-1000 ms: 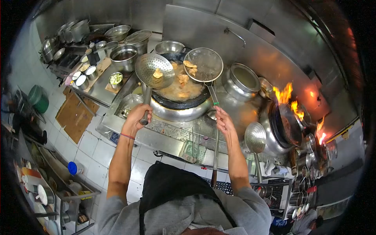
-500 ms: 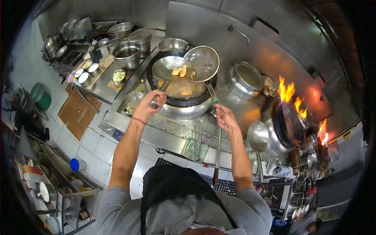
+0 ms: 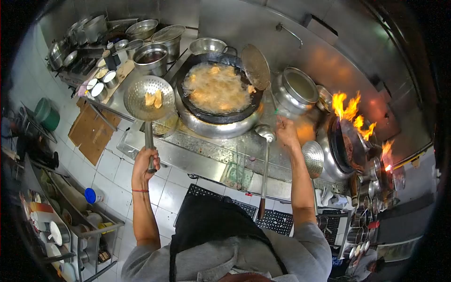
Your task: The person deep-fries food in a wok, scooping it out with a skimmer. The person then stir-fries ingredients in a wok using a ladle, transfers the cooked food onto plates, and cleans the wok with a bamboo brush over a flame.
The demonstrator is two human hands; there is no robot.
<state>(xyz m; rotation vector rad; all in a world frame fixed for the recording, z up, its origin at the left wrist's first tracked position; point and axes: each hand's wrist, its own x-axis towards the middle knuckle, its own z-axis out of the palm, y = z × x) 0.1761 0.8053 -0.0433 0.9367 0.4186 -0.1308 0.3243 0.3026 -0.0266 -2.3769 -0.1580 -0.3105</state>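
Observation:
My left hand (image 3: 147, 161) is wrapped round the handle of a perforated skimmer (image 3: 136, 97). A few golden fried pieces (image 3: 153, 99) lie in its bowl, held to the left of the wok. In my right hand (image 3: 287, 132) is the handle of a round mesh strainer (image 3: 255, 66), tilted on edge above the wok's right rim. One golden piece (image 3: 251, 89) sits by the strainer's lower edge. Between the two tools the black wok (image 3: 221, 117) holds bubbling oil (image 3: 213, 87) with several pieces frying in it.
A ladle (image 3: 265, 133) lies on the steel counter, and a second skimmer (image 3: 312, 157) rests to the right. A pot of liquid (image 3: 299, 87) stands beside the wok. Flames (image 3: 346, 107) rise at another wok (image 3: 345, 145). Seasoning pots (image 3: 110, 79) stand on the left.
The skimmer has moved left and towards me, away from over the wok, with its pieces. The strainer has shifted right and turned on edge, apart from the skimmer.

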